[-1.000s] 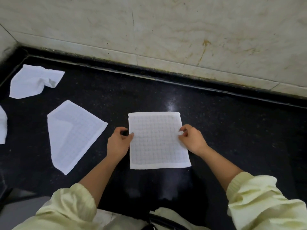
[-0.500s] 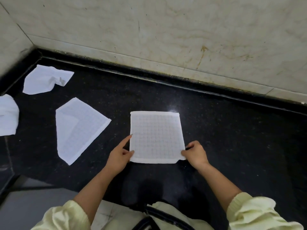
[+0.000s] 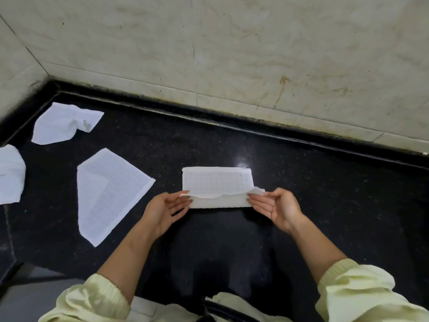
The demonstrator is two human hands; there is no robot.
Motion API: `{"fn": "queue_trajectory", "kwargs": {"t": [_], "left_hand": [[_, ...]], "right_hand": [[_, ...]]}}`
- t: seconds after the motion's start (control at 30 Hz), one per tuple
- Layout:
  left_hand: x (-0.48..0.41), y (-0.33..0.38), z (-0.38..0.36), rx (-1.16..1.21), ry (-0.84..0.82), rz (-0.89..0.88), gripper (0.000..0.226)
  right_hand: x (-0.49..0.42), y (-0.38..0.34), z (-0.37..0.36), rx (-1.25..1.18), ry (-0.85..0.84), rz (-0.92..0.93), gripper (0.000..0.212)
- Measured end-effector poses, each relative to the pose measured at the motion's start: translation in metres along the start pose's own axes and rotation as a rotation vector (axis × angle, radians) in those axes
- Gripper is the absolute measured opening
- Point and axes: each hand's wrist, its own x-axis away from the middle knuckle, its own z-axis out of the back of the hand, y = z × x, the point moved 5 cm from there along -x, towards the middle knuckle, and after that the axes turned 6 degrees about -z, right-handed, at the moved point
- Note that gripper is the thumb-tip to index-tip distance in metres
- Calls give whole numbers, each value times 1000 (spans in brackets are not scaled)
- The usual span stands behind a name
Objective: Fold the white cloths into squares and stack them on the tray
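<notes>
You face a black speckled stone bench (image 3: 336,217) set into a corner. Behind it stands a cream, marble-veined rear wall (image 3: 255,47). A side wall (image 3: 14,73) of the same finish meets it at your left. A dark raised lip (image 3: 232,123) runs along the foot of both walls. Note the rust-coloured stain (image 3: 282,89) on the rear wall and a bright glare spot (image 3: 242,165) on the polished bench. A grey surface (image 3: 34,298) shows below the bench edge, lower left.

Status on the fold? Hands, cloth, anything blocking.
Hands: left hand and right hand each pinch a near corner of the cloth. Near edge lifted, partly folded over. Three loose cloths lie apart on the left; nothing blocking. No tray in view.
</notes>
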Motion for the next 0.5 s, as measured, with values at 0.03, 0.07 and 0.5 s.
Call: {"fn": "queue_trajectory", "kwargs": {"t": [0.03, 0.07, 0.5], "left_hand": [[-3, 3, -1, -23, -14, -16, 40], [-6, 7, -2, -93, -24, -45, 39], [-60, 42, -4, -699, 216, -330, 10]], "right_hand": [[-3, -3, -2, -1, -8, 13, 33], [-5, -7, -5, 39, -11, 30, 32], [-60, -38, -16, 527, 355, 267, 8]]}}
